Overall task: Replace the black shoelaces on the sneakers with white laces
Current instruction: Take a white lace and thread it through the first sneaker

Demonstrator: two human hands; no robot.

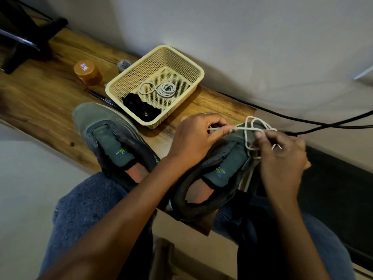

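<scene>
1. The table (50, 102) is varnished wood, its grain glossy.
2. The basket (187, 63) near the far edge is cream perforated plastic, semi-matt.
3. Both sneakers, left (90, 120) and right (228, 158), look like matt grey-green suede with dark padded collars.
4. The white lace (247, 138) is woven cord.
5. The jar (88, 72) is shiny amber plastic.

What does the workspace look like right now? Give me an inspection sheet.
Surface: wooden shelf along the wall.
Job's things: left sneaker unlaced; right sneaker with white lace partly threaded; cream basket holding coiled spare white lace and black laces.
Clutter: orange jar, pen.
Grippers: left hand pinches one lace end; right hand holds the lace loops.
Cables: black cables at right.
Surroundings: pale wall, dark stand.
</scene>
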